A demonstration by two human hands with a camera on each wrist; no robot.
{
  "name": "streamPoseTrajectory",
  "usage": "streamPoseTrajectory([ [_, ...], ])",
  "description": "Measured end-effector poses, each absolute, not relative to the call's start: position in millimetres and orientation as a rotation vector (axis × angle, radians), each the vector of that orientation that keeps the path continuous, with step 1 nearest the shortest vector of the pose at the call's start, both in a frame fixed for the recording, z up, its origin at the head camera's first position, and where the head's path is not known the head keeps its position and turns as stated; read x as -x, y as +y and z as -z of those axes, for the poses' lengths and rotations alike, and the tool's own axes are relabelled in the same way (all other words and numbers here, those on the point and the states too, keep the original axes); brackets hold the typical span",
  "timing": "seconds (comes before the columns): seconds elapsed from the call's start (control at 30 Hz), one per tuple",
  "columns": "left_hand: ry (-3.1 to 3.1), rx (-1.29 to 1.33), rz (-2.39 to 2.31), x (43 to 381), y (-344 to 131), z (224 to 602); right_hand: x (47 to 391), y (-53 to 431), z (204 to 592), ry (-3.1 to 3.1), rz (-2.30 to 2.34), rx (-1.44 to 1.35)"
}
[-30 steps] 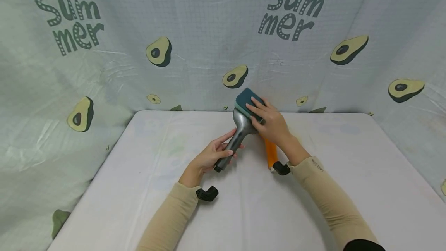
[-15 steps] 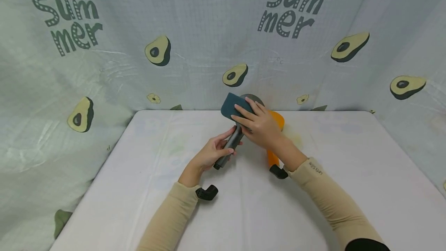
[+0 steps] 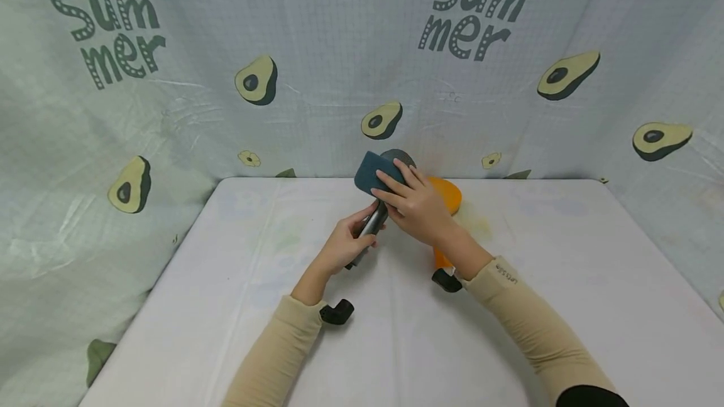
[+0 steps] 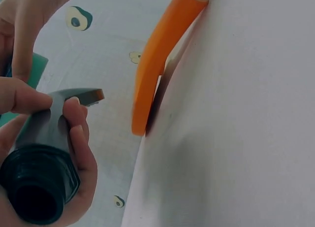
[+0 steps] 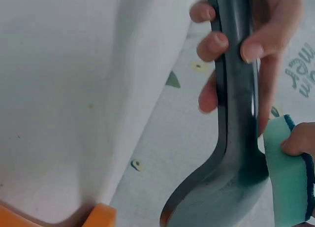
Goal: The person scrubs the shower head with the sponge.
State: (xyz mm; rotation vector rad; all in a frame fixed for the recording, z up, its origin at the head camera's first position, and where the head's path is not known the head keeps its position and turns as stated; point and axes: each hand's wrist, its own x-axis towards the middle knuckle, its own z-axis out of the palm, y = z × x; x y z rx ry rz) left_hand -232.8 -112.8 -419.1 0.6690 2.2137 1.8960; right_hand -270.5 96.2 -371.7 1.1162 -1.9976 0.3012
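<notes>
My left hand [image 3: 344, 244] grips the handle of a grey shower head [image 3: 373, 223], its round head [image 3: 400, 157] up and away from me, above the table. The handle's dark, hollow end [image 4: 37, 187] faces the left wrist camera. My right hand [image 3: 421, 206] holds a sponge [image 3: 370, 171] with a dark teal scouring side outward. In the right wrist view the sponge's light green foam [image 5: 285, 173] lies against the shower head near its neck, and a finger curls over the sponge's edge. The right hand hides part of the neck in the head view.
An orange shower head [image 3: 447, 193] lies on the white table [image 3: 509, 306], just right of and behind my right hand. A sheet printed with avocados [image 3: 257, 80] hangs behind the table and along its sides.
My right hand has moved the sponge left and down, from the shower head's round end toward its neck. The grey shower head has turned and shifted slightly left in the left hand.
</notes>
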Motion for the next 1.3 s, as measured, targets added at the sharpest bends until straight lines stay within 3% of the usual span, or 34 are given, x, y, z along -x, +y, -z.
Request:
streamPoseTrajectory([
  [0.37,2.641,-0.564,-1.644,228.0,-109.6,418.0,274.3,101.8,368.5,-2.045,-0.49,-1.038],
  [0.63,2.889,-0.578,-1.419,222.3,-107.9,410.8,270.0,96.3,368.5,-1.976,-0.41,-1.168],
  [0.93,3.049,-0.538,-1.182,220.7,-103.4,408.6,278.4,105.1,363.7,-2.029,-0.558,-1.048],
  [1.13,3.081,-0.565,-1.146,220.1,-102.6,408.1,275.6,102.4,368.4,-1.962,-0.407,-1.203],
  [1.3,3.086,-0.578,-1.154,219.6,-101.5,406.3,279.2,113.1,366.1,-2.085,-0.726,-1.062],
])
